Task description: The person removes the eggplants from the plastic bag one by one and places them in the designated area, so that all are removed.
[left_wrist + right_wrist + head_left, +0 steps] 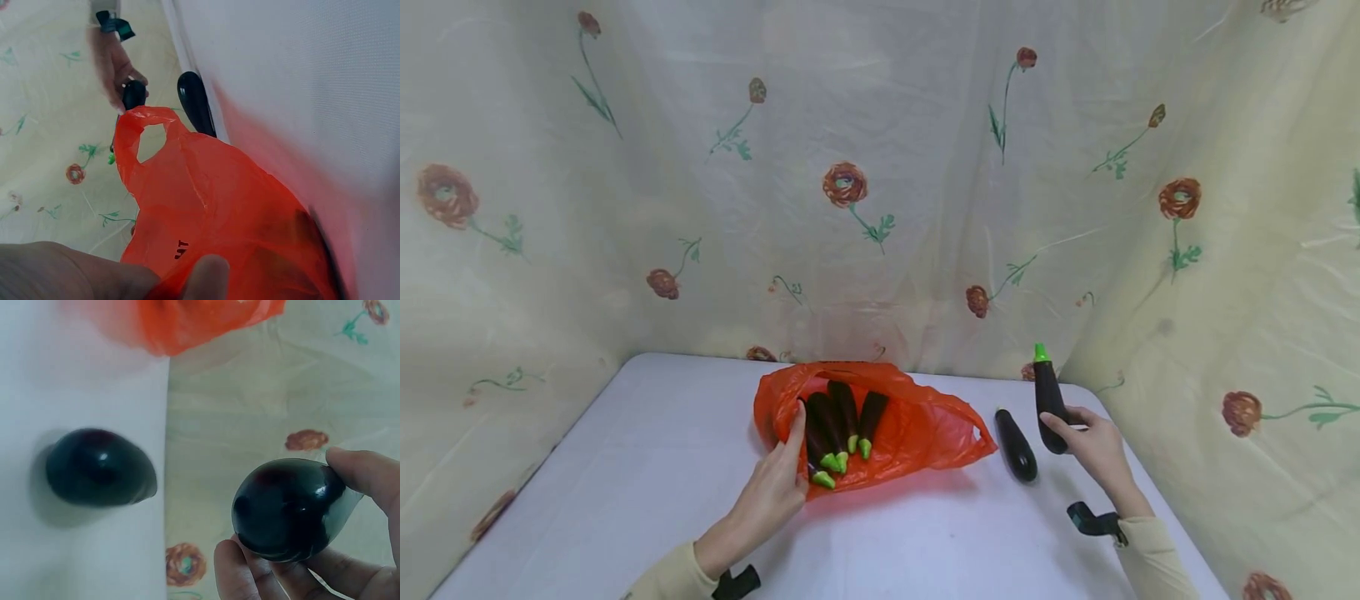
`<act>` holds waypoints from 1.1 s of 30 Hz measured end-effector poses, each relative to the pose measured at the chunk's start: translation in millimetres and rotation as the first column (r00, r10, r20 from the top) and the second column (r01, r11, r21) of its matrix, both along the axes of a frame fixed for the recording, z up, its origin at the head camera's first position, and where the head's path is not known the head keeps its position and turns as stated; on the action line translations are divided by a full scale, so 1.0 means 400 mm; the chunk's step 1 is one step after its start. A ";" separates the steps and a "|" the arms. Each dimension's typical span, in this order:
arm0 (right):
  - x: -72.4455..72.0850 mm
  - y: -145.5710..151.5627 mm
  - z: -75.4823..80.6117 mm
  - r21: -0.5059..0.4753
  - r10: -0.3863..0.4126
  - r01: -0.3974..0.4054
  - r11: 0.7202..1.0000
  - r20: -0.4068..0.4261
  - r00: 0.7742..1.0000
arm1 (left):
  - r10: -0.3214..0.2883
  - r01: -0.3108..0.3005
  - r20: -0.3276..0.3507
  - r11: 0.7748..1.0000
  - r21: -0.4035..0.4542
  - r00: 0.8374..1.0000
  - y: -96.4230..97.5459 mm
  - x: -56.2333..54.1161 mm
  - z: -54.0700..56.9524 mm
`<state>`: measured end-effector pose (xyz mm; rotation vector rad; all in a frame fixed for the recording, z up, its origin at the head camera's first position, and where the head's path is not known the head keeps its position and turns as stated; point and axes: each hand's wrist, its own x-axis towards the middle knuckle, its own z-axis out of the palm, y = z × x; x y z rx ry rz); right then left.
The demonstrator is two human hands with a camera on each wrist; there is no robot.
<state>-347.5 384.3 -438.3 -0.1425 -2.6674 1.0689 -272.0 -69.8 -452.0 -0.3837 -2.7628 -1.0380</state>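
My right hand (pixel 1099 450) grips a dark eggplant (pixel 1048 400) near its rounded end, above the table, its green stem pointing up. In the right wrist view that eggplant (pixel 287 509) shows end-on between thumb and fingers. Another eggplant (pixel 1017 446) lies on the table just left of it. My left hand (pixel 767 492) pinches the rim of a red plastic bag (pixel 925 425) at its left side, and the bag's mouth faces me. Several eggplants (pixel 827 421) lie inside, green stems toward the opening. In the left wrist view the bag (pixel 206 187) hides most of its contents.
A white-covered table (pixel 925 542) carries everything. Flower-printed curtains (pixel 865 250) stand close behind it and along both sides. The bag's handle loop (pixel 165 115) reaches toward the loose eggplant. Dark wrist cameras (pixel 1093 521) sit on both forearms.
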 end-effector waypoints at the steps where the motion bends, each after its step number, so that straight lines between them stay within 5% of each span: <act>1: -0.003 0.004 -0.006 -0.004 -0.002 0.002 1.000 0.004 1.000 | 0.001 -0.001 0.000 1.000 -0.001 1.000 0.000 0.001 0.000; 16: -0.036 0.067 -0.081 0.016 -0.032 0.029 0.999 0.194 0.980 | 0.007 -0.007 0.014 1.000 -0.012 1.000 0.002 0.000 -0.001; 33: -0.050 0.085 -0.138 0.065 -0.048 0.035 0.997 0.220 0.974 | -0.004 0.004 0.006 1.000 0.002 1.000 -0.001 -0.002 -0.010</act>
